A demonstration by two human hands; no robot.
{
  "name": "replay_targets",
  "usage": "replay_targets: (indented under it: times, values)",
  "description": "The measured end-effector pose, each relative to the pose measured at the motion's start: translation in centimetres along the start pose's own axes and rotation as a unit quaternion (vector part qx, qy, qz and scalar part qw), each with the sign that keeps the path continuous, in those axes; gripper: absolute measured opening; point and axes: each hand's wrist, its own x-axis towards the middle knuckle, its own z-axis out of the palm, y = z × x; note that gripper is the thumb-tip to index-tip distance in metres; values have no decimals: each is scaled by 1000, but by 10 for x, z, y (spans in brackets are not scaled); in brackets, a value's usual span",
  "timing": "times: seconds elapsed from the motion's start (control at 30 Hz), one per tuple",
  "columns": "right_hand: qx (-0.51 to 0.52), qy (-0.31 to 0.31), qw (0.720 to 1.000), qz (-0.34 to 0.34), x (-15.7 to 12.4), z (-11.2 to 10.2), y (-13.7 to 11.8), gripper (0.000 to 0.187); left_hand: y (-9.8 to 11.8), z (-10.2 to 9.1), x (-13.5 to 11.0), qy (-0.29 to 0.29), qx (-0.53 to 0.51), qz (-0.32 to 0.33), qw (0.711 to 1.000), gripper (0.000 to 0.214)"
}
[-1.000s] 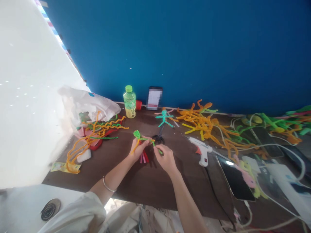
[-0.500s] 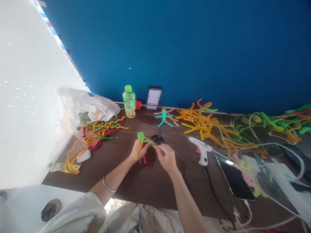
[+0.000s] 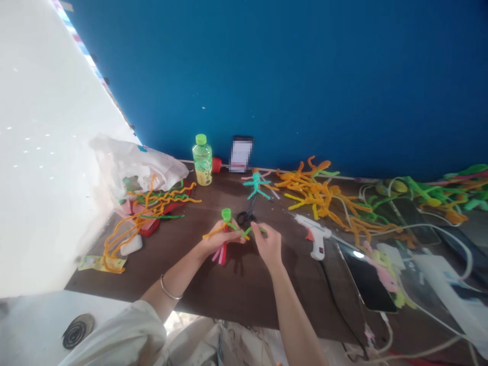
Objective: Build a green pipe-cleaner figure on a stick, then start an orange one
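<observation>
Over the brown table, my left hand [image 3: 220,238] is closed round a small pipe-cleaner figure [image 3: 226,215]. The figure has a coiled green top, orange and green strands at its sides, and red and pink strands hanging below the hand. My right hand [image 3: 268,243] pinches a green pipe cleaner [image 3: 247,231] that runs across from the figure. Part of the figure is hidden by my left fingers. Just behind the hands lie black-handled scissors [image 3: 246,218]. Farther back is a turquoise pipe-cleaner figure [image 3: 256,185] with spread limbs.
A white glue gun [image 3: 315,235] and a phone [image 3: 366,279] lie to the right, among cables. Orange pipe cleaners [image 3: 324,195] are heaped behind them. A green-capped bottle [image 3: 203,161] and a propped phone [image 3: 241,153] stand near the blue wall. More orange strands [image 3: 152,206] lie left.
The figure has turned upright, its orange strand swinging out to the left and its red and pink strands showing more. My right hand has moved slightly right, drawing the green strand along.
</observation>
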Motion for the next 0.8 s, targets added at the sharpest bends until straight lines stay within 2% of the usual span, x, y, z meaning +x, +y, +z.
replay_targets:
  times: [0.2,0.37,0.53,0.7,0.8]
  values:
    - [4,-35,999,23,-1,6,-1,44,-1,-1,1,49,-86,-15,995,27]
    - [20,-66,997,32,-1,8,-2,44,-3,-1,4,81,-123,8,989,27]
    - [34,-110,993,35,-1,8,-2,44,-5,-2,6,94,-101,26,990,30]
    - [44,-169,984,35,-3,11,-2,43,-3,-1,7,139,-56,69,986,32]
    - [42,-182,982,36,-4,12,-2,45,-2,2,7,150,-32,88,984,32]
